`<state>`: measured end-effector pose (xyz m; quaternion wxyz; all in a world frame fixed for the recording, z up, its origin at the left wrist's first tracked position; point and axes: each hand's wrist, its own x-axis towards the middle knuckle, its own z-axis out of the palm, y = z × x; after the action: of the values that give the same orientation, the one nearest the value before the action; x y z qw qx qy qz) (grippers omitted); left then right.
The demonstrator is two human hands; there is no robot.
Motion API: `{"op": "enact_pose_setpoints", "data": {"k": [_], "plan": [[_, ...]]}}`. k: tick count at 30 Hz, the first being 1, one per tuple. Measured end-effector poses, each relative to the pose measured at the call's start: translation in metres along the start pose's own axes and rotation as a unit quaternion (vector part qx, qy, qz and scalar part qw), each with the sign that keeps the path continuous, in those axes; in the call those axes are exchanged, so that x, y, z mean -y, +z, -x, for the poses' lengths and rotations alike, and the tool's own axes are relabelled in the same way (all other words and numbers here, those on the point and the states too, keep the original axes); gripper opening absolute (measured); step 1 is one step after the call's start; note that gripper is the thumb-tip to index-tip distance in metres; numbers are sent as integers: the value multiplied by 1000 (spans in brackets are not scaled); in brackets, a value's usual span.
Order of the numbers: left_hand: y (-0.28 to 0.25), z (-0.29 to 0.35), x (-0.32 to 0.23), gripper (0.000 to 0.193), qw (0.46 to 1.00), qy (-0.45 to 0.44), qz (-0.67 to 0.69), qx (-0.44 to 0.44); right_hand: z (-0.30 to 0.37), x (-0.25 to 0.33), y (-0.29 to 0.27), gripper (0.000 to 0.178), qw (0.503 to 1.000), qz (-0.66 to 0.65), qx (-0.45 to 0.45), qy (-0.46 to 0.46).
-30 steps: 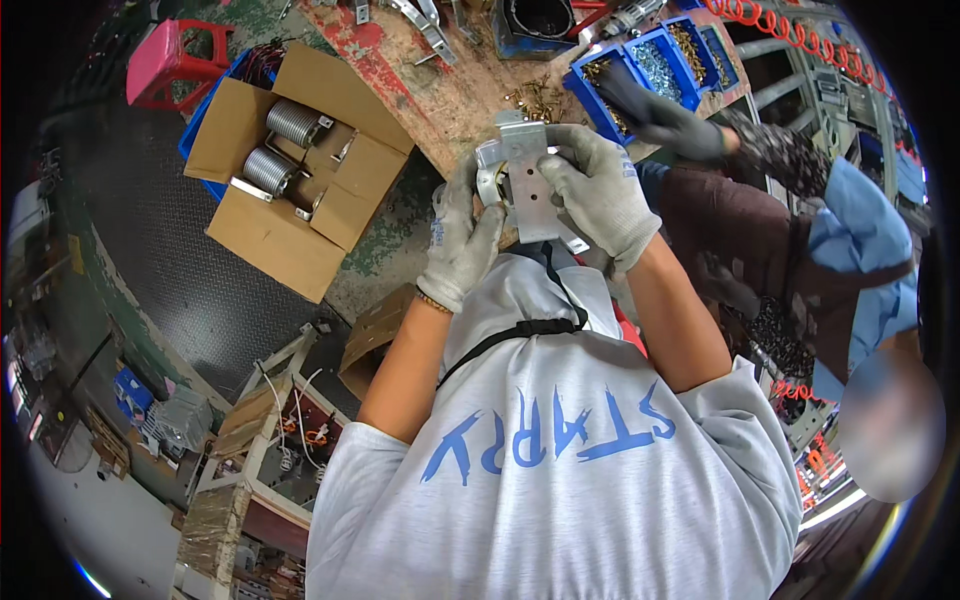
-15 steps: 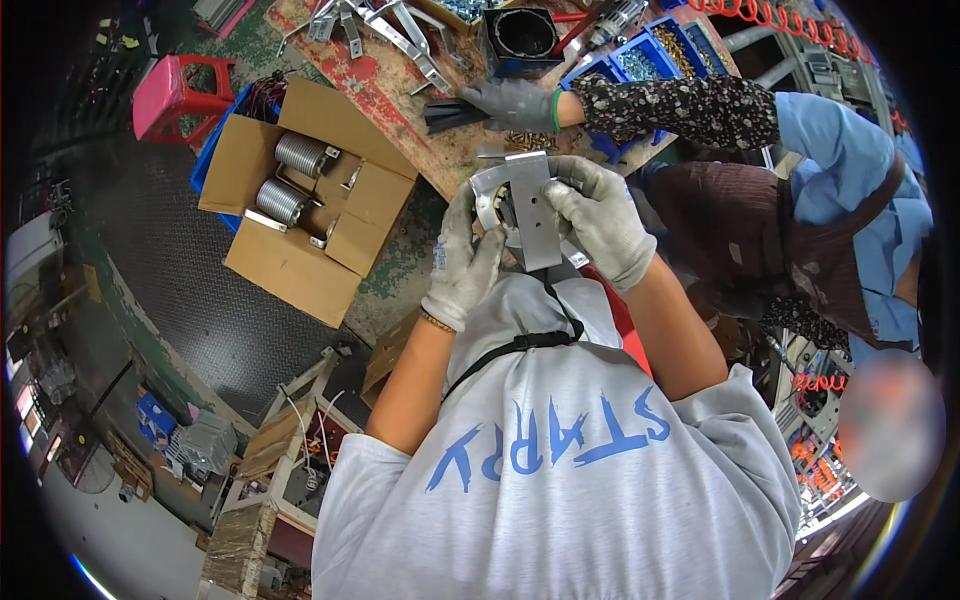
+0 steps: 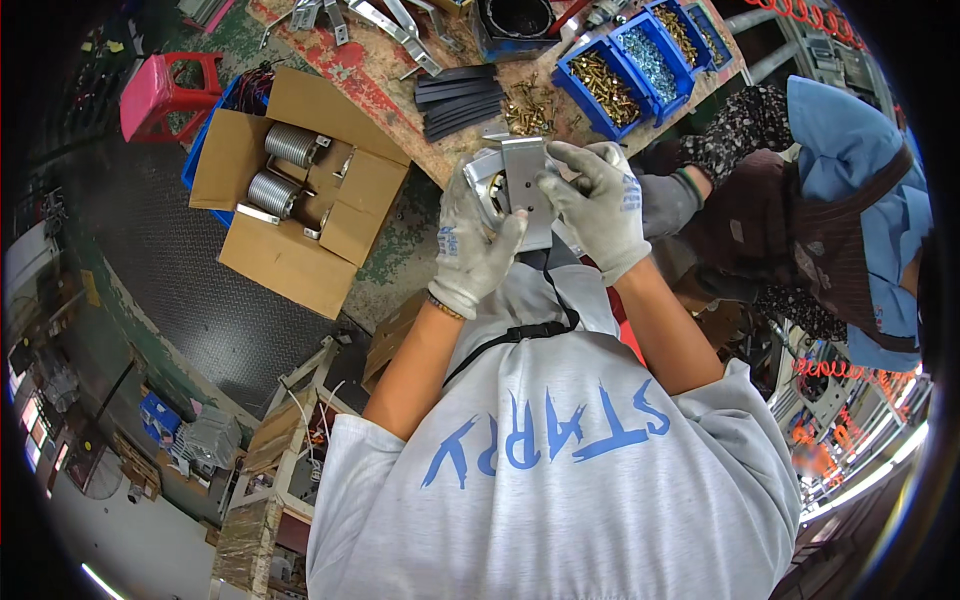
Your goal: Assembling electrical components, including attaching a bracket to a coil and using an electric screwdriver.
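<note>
A silver metal bracket (image 3: 528,190) with a flat, holed plate is held up in front of my chest, at the table's near edge. Behind its left side sits a round, ring-like metal part (image 3: 492,190), partly covered by the plate and my fingers. My left hand (image 3: 474,240), in a pale work glove, grips the left side, its thumb on the plate's lower face. In a matching glove, my right hand (image 3: 598,205) presses its thumb on the plate's right edge, its upper fingers bent above. A co-worker's dark-gloved hand (image 3: 668,205) is close beside my right hand.
Black flat strips (image 3: 460,100) and loose brass-coloured screws (image 3: 530,108) lie on the worn table (image 3: 370,85). Blue bins (image 3: 606,90) of fasteners stand at its right. To the left, an open cardboard box (image 3: 290,262) holds two ribbed metal cylinders (image 3: 272,194). A pink stool (image 3: 150,100) stands beyond.
The co-worker's hand has left the black strips and come back beside my right hand. My left thumb has moved onto the plate's face. My right fingers have lifted somewhat.
</note>
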<state>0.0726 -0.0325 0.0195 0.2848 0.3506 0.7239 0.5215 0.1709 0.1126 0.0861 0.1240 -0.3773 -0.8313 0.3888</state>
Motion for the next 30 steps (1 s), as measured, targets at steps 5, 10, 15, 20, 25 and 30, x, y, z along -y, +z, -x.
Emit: {"op": "enact_pose_setpoints", "data": {"k": [5, 10, 15, 20, 25, 30], "plan": [[6, -12, -4, 80, 978, -42, 203, 32, 15, -4, -6, 39, 987, 98, -15, -130], [6, -12, -11, 90, 955, -67, 283, 54, 9, -8, -6, 40, 992, 10, 68, -103], [-11, -14, -9, 119, 988, -23, 151, 28, 9, -6, -9, 45, 994, -30, 84, -64], [-31, -34, 7, 147, 989, 128, -2, 80, 20, -3, -15, 57, 991, -45, 119, -40], [-29, -48, 19, 147, 978, 134, -7, 161, 17, -9, -13, 61, 986, -77, 142, -26], [-18, -43, 27, 150, 966, 222, 14, 134, 15, -14, -14, 61, 985, -66, 150, -56]]}}
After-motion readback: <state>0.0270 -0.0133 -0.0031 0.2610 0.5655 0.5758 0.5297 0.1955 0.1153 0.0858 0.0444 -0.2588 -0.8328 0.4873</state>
